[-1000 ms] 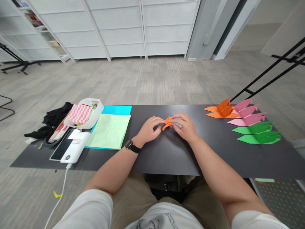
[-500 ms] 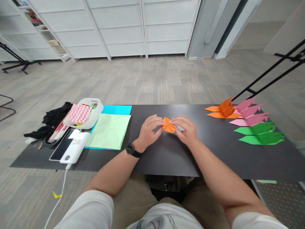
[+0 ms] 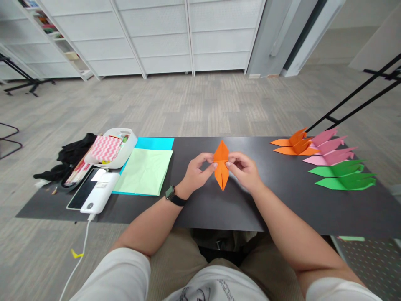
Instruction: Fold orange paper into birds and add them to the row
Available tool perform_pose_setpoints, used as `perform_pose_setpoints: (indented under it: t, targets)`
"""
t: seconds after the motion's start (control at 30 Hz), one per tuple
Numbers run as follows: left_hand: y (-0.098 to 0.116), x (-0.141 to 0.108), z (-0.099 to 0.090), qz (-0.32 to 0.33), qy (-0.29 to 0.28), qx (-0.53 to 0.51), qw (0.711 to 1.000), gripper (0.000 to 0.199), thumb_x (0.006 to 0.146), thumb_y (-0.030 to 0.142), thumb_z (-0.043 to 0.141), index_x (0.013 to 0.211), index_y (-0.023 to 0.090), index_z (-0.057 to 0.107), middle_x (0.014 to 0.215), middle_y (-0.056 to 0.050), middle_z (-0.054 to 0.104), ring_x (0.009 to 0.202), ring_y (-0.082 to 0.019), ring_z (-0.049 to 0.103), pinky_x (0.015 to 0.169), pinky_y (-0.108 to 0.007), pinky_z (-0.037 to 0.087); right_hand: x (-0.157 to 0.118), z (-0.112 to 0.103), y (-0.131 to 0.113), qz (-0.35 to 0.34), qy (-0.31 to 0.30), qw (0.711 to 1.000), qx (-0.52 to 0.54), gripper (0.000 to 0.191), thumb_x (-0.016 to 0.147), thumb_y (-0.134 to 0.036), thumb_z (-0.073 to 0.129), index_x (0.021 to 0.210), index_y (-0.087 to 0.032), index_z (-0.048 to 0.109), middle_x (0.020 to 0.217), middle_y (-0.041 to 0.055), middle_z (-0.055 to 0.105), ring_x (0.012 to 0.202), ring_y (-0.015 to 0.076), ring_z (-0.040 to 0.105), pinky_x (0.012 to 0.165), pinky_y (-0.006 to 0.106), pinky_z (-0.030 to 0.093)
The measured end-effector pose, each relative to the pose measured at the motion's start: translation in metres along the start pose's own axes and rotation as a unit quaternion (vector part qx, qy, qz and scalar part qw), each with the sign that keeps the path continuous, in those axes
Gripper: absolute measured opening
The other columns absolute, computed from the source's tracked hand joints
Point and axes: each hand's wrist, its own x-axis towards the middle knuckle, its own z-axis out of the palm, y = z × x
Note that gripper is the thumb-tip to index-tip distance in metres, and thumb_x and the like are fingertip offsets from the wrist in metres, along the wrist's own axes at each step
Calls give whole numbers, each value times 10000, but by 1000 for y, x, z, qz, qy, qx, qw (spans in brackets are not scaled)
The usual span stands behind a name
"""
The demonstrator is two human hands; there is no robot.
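An orange folded paper is held up over the middle of the dark table, opened into a long diamond with a crease across its middle. My left hand pinches its left side between thumb and fingers. On the opposite side my right hand grips the paper the same way. Finished-looking paper cranes stand in a row at the right: orange cranes, pink cranes and green cranes.
Left of my hands lie light green paper sheets over blue paper. Further left are a white basket, a phone, a white power bank with a cable, and black cloth. The table ends just before my lap.
The orange paper has gone from a compact, bunched shape to a long diamond, its points now reaching away from and toward me. Both hands still pinch its sides.
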Motion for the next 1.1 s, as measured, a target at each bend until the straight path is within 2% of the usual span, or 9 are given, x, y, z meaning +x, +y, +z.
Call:
perform_pose_setpoints:
  t: [0.13,0.27,0.4,0.53,0.63,0.73,0.8,0.93,1.1]
  targets:
    - [-2,1,2,-50,-30,-69,996,260,1021,470,697,1034,210,687,1013,-61,743,936,-177,722,878,-337,608,0,4,11,54,5,993,108,263,897,-522,814,1007,-285,782,802,-5,720,699,162,650,674,309,577]
    - [-2,2,0,-76,-52,-89,992,268,1022,471,688,1028,209,742,969,-60,750,898,-181,729,845,-337,609,1,6,15,75,-7,989,128,272,901,-543,803,947,-276,784,868,20,758,749,175,676,713,324,591]
    - [-1,5,-3,-63,-64,-52,995,303,1063,455,606,1019,198,761,1004,-74,786,955,-208,749,898,-365,614,4,3,10,53,-16,994,93,218,953,-482,741,945,-268,785,879,23,757,788,182,694,742,327,591]
    - [0,6,-2,-47,-49,14,998,272,1067,405,612,986,192,760,983,-65,798,942,-198,750,914,-361,609,6,-2,8,3,-33,999,42,211,1019,-407,647,953,-264,787,937,38,759,906,207,719,860,376,593]
    - [-1,5,0,-23,-26,64,997,177,1030,355,681,1027,195,755,977,-49,788,914,-176,743,912,-340,606,4,-2,11,-14,-26,999,19,201,1025,-395,645,1129,-278,771,981,33,743,926,202,709,907,393,590]
    - [-3,3,0,2,-1,109,994,253,999,311,723,1231,211,711,948,-14,757,886,-152,737,919,-318,601,3,0,14,-16,-11,1000,-5,382,984,-394,715,1352,-297,687,951,7,716,878,183,688,910,385,595]
    - [-4,1,0,18,8,136,991,327,994,293,729,1308,220,677,932,0,746,891,-149,740,938,-319,597,3,1,13,-16,-10,999,-37,326,975,-400,729,1279,-281,719,942,12,731,867,186,697,895,383,597]
    - [0,-1,-3,63,7,184,981,310,1009,320,716,1303,227,687,990,-33,779,1003,-190,753,1010,-384,586,6,-1,4,-48,-10,994,-94,130,997,-377,708,989,-258,761,950,39,770,886,205,721,855,387,593]
    - [9,3,-4,103,-7,186,977,172,994,364,757,1120,248,747,1020,-42,798,1003,-208,746,1043,-445,579,7,-3,-11,-103,-10,987,-119,92,1012,-327,696,965,-276,756,943,34,773,887,210,718,854,401,597]
